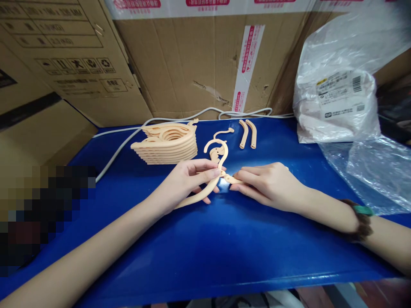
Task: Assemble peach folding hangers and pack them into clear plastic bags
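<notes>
My left hand (199, 175) pinches a cream plastic hanger piece (224, 152) whose curved hook rises above the fingers; a curved arm (202, 194) runs from the hook's base down under my palm. In my right hand (266, 184) is another cream hanger arm (233, 179), its end meeting the hook's base between the two hands. Whether the two pieces are joined I cannot tell. Just behind my left hand lie small cream parts (215, 154) and a thin curved piece (224, 131). Two loose curved arms (248, 134) rest farther back.
A stack of cream hangers (167, 147) stands at back left on the blue table (205, 252). A white cable (118, 156) runs along the back. Cardboard boxes (192, 64) wall the rear and left. Clear plastic bags (337, 102) lie at the right.
</notes>
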Demonstrator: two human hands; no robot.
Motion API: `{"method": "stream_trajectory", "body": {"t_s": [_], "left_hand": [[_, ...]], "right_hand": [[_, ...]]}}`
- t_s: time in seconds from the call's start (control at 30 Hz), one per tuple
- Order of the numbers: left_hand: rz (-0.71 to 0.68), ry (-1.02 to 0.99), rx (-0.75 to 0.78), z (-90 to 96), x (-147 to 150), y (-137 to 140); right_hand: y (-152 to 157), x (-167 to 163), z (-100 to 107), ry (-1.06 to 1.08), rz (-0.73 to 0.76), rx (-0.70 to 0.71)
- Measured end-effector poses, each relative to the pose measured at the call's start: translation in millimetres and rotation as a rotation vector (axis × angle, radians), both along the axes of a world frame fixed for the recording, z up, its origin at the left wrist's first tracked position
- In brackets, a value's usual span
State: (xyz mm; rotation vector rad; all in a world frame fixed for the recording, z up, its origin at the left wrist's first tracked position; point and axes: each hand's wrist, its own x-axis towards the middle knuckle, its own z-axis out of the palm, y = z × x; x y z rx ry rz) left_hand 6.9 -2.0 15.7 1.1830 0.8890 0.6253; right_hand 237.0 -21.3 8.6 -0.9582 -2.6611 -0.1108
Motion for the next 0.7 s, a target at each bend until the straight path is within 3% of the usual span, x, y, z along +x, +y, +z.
{"method": "stream_trajectory", "body": {"t_s": [0.17,0.7], "left_hand": [[-0.047,-0.015,-0.042,-0.5,0.6,-0.3],[-0.058,0.018,-0.088,3.9,0.2,-2.3]], "right_hand": [[0.9,-0.8,1.1,0.02,0.03,0.077],[-2.6,-1.9,3.1,0.059,0.038,0.094]]}}
